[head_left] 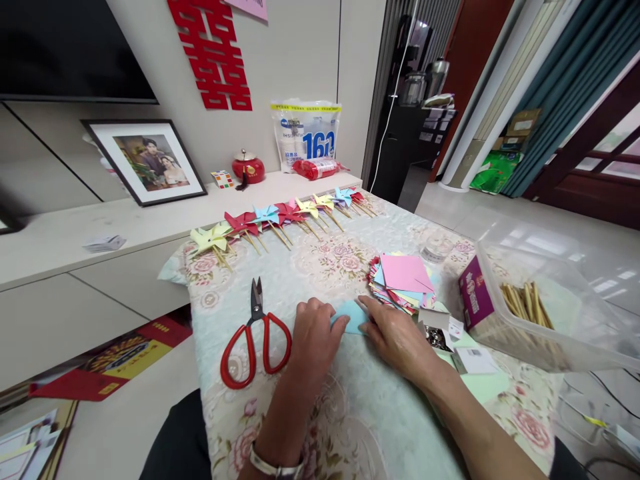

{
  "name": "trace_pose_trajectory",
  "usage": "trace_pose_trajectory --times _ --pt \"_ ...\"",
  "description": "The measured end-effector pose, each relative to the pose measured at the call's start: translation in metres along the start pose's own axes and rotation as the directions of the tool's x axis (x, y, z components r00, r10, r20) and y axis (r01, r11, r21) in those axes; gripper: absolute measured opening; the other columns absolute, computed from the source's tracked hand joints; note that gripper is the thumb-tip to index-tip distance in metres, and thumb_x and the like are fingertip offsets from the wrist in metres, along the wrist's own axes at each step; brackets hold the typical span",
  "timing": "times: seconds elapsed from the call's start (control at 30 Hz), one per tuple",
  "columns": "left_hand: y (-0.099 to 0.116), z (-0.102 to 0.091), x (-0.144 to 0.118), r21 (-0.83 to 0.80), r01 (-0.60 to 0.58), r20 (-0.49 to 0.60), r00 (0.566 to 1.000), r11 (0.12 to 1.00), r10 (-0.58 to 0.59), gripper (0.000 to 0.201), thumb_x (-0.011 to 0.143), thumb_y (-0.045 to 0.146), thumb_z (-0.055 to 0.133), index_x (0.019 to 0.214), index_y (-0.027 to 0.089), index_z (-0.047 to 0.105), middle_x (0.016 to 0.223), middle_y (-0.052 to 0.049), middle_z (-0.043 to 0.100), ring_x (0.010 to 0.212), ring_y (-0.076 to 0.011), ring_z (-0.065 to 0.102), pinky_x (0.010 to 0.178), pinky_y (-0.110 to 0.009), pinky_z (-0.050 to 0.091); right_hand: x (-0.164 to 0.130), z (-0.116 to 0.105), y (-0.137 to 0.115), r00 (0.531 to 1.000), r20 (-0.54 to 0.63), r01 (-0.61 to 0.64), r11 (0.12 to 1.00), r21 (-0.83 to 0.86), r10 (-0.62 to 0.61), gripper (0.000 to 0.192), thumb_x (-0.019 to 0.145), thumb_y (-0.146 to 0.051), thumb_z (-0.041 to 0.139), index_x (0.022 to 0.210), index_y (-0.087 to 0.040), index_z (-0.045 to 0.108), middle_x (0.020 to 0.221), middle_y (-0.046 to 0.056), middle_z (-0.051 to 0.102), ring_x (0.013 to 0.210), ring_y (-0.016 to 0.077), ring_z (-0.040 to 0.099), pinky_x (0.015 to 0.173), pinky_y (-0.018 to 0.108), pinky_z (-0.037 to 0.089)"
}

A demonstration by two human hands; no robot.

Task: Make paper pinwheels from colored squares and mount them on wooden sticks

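A light blue piece of paper (353, 316) lies on the flowered tablecloth between my two hands, apparently folded. My left hand (315, 332) has its fingers curled, with the thumb pressing the paper's left edge. From the right, my right hand (393, 331) grips the other edge between thumb and fingers. Red-handled scissors (257, 327) rest just left of my left hand, blades pointing away. Beyond my right hand sits a stack of coloured paper squares (407, 273), pink on top. Close to my right wrist is a small open box of metal fasteners (436, 337).
Several paper pinwheels on sticks (267, 215) line the table's far edge. A clear plastic bin (520, 340) holding wooden sticks (527, 303) stands at the right. Another small white box (475, 361) lies beside it. Behind the table, a white cabinet (165, 223) carries a framed photo (147, 162).
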State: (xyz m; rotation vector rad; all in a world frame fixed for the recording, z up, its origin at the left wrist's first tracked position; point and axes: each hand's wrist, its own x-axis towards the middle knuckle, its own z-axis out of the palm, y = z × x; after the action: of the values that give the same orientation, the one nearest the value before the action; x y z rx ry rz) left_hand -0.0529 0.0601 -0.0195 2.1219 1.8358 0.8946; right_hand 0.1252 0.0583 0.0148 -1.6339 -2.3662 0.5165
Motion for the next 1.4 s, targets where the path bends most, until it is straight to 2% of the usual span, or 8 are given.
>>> trace_pose_trajectory --times 0.23,0.4,0.57,0.77,1.0,1.17,1.3,1.4 --pt "0.006 0.006 0.001 0.061 0.110 0.032 0.993 0.992 -0.112 0.007 0.081 0.020 0.069 0.084 0.019 0.063 0.089 -0.009 0.064 0.090 -0.0284 0.053 0.078 -0.039 0.043 0.001 0.002 -0.003 0.999 0.012 -0.034 0.995 -0.097 0.035 0.054 0.089 -0.012 0.058 0.142 -0.017 0.047 0.123 0.016 0.066 0.108 0.0268 0.066 0.084 0.031 0.046" --pt "0.008 0.006 0.003 0.030 0.109 0.054 0.992 0.994 -0.110 0.014 0.081 0.015 0.068 0.093 0.019 0.064 0.090 -0.007 0.065 0.090 -0.0265 0.053 0.079 -0.037 0.043 -0.002 -0.002 -0.005 0.999 0.028 -0.041 0.988 -0.146 0.045 0.049 0.090 -0.014 0.058 0.138 -0.021 0.052 0.109 0.010 0.067 0.094 0.0243 0.066 0.071 0.029 0.042" --pt "0.010 0.004 0.003 0.056 0.083 0.072 0.994 0.995 -0.087 0.015 0.083 0.018 0.069 0.098 0.019 0.068 0.092 -0.008 0.067 0.090 -0.0271 0.054 0.078 -0.036 0.044 -0.003 -0.002 -0.006 0.999 0.032 -0.028 0.986 -0.165 0.034 0.029 0.090 -0.014 0.059 0.116 -0.024 0.068 0.101 0.007 0.064 0.087 0.0204 0.062 0.066 0.027 0.036" --pt "0.012 0.005 0.002 0.102 0.066 0.078 0.994 0.993 -0.074 0.011 0.083 0.019 0.070 0.094 0.019 0.070 0.094 -0.008 0.068 0.093 -0.0280 0.055 0.081 -0.037 0.045 -0.002 -0.001 -0.005 0.994 -0.043 0.090 0.966 -0.241 -0.104 0.019 0.091 -0.011 0.057 0.091 -0.022 0.073 0.099 0.008 0.063 0.099 0.0243 0.053 0.076 0.031 0.036" --pt "0.018 -0.001 0.001 0.153 0.040 -0.023 0.999 0.987 -0.037 0.013 0.088 0.015 0.061 0.095 0.017 0.072 0.096 -0.010 0.071 0.092 -0.0302 0.057 0.082 -0.043 0.047 -0.006 -0.004 -0.006 0.976 0.105 0.213 0.919 -0.332 -0.189 0.020 0.097 -0.014 0.055 0.094 -0.023 0.073 0.095 0.007 0.065 0.096 0.0253 0.052 0.076 0.036 0.029" --pt "0.034 0.008 -0.035 0.236 -0.059 -0.067 0.995 0.970 0.077 0.026 0.089 0.004 0.050 0.097 0.016 0.072 0.098 -0.011 0.073 0.091 -0.0287 0.064 0.081 -0.044 0.051 -0.008 -0.008 -0.007 0.976 0.128 0.208 0.927 -0.312 -0.176 0.019 0.100 -0.019 0.053 0.097 -0.022 0.072 0.100 0.008 0.065 0.097 0.0247 0.053 0.075 0.035 0.029" --pt "0.042 0.026 -0.073 0.303 -0.184 -0.019 0.980 0.935 0.199 0.043 0.088 0.002 0.047 0.125 0.015 0.064 0.129 -0.013 0.068 0.124 -0.0289 0.059 0.106 -0.048 0.043 -0.010 -0.007 -0.007 0.972 0.140 0.222 0.922 -0.317 -0.186 0.020 0.100 -0.018 0.052 0.098 -0.022 0.071 0.104 0.009 0.065 0.098 0.0261 0.054 0.075 0.036 0.030" --pt "0.044 0.030 -0.085 0.298 -0.175 0.075 0.984 0.938 0.160 0.050 0.087 0.014 0.053 0.137 0.012 0.056 0.142 -0.015 0.059 0.132 -0.0308 0.053 0.111 -0.053 0.039 -0.012 -0.007 -0.007 0.971 0.142 0.229 0.915 -0.331 -0.192 0.020 0.099 -0.017 0.051 0.100 -0.022 0.071 0.108 0.010 0.065 0.100 0.0281 0.055 0.076 0.038 0.032"
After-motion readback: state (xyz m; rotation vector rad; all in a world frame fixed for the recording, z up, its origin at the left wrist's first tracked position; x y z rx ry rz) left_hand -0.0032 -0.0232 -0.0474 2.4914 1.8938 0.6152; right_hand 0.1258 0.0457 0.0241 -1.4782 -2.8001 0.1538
